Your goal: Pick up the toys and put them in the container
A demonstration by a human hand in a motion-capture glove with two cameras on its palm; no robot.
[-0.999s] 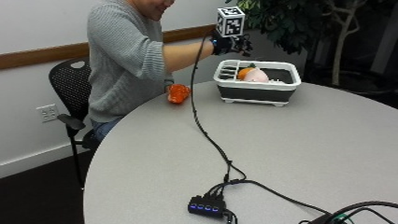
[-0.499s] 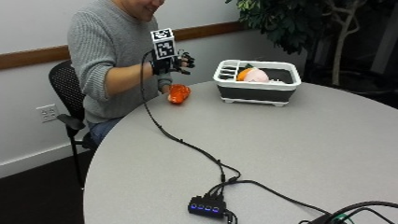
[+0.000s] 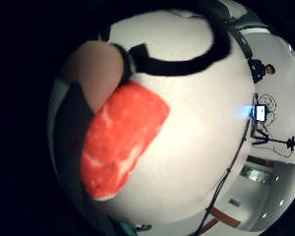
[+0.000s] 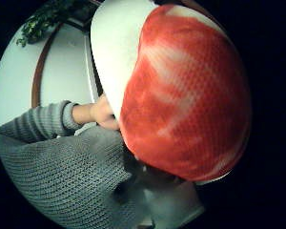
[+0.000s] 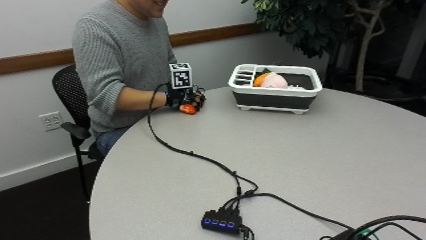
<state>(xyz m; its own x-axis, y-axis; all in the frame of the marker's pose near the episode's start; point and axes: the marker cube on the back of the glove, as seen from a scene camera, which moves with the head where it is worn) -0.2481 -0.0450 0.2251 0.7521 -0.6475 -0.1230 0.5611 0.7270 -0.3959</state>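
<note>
Gloved hand (image 5: 184, 98) down on a red toy (image 5: 189, 108) at the desk's (image 5: 299, 155) edge.

Nearest the camera, a small hub (image 5: 221, 221) with blue lights lies on the desk. Further back, at the desk's edge in front of the seated person in a grey sweater (image 5: 120, 55), the hand sits over the red and white marbled toy, its fingers curled down round it; the toy fills the thumb-side palm view and rests on the white desk. In the outside view the toy shows only as a red patch under the fingers. Well apart, toward the far side, stands the container (image 5: 276, 95), white-rimmed with dark walls, holding an orange toy (image 5: 262, 79) and a pale pink toy (image 5: 277, 82). A leafy plant (image 5: 313, 25) rises behind it.
</note>
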